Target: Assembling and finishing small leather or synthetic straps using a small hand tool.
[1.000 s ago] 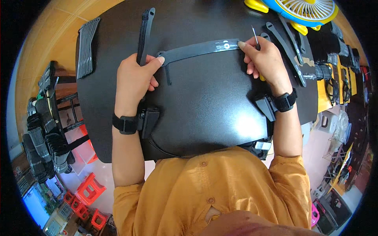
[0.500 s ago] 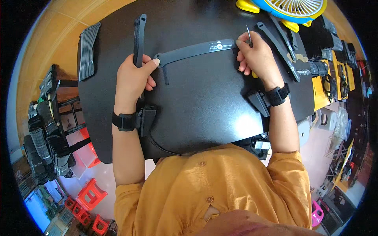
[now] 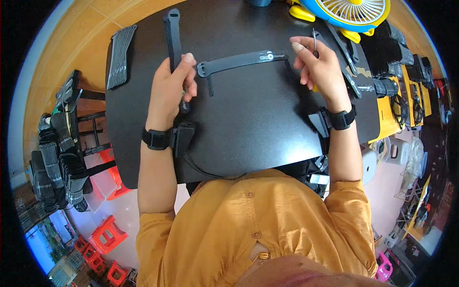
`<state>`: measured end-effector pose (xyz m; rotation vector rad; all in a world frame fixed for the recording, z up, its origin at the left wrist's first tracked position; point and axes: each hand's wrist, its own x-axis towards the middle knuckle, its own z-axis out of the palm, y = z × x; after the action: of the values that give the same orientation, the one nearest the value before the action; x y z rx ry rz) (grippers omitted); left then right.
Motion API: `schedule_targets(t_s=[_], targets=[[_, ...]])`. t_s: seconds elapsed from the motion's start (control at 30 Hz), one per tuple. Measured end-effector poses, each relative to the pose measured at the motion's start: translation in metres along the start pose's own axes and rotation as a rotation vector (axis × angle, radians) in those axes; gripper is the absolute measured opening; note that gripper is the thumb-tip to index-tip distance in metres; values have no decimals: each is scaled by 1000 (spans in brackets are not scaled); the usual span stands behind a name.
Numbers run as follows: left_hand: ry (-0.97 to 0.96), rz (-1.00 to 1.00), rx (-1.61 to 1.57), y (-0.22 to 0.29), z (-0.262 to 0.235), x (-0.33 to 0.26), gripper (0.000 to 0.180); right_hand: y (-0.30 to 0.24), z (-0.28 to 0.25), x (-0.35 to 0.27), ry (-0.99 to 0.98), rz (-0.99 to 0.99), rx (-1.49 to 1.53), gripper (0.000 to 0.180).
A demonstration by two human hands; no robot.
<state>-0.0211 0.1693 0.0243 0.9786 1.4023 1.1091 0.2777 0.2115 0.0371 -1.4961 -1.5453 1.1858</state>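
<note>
Left of the flat strap (image 3: 236,62), left hand (image 3: 168,87) clamps dark straps (image 3: 174,38); right of it, right hand (image 3: 322,71) clamps pointed tool (image 3: 314,38).

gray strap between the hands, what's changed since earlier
The left hand has let go of the gray strap at its slotted end and moved off leftward; the right hand let go of the printed end and moved off rightward. Other straps stay in the left hand, the pointed tool in the right.

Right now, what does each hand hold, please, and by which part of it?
The left hand holds a slotted strap bundle around its middle; the right hand holds a slim pointed tool by its lower part, mostly hidden.
</note>
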Motion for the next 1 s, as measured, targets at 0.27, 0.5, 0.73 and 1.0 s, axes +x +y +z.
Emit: schedule_targets(t_s=[0.27, 0.5, 0.73, 1.0], targets=[[-529, 51, 10, -2, 34, -37, 21, -47, 55, -29, -322, -110, 53, 34], [-651, 14, -170, -1, 24, -38, 31, -47, 56, -3, -201, -239, 375, 25], [-686, 7, -156, -7, 26, -36, 38, -34, 83, -9, -358, -127, 557, 22], [-892, -153, -190, -6, 13, -24, 37, -27, 58, 9, -195, -174, 695, 27]])
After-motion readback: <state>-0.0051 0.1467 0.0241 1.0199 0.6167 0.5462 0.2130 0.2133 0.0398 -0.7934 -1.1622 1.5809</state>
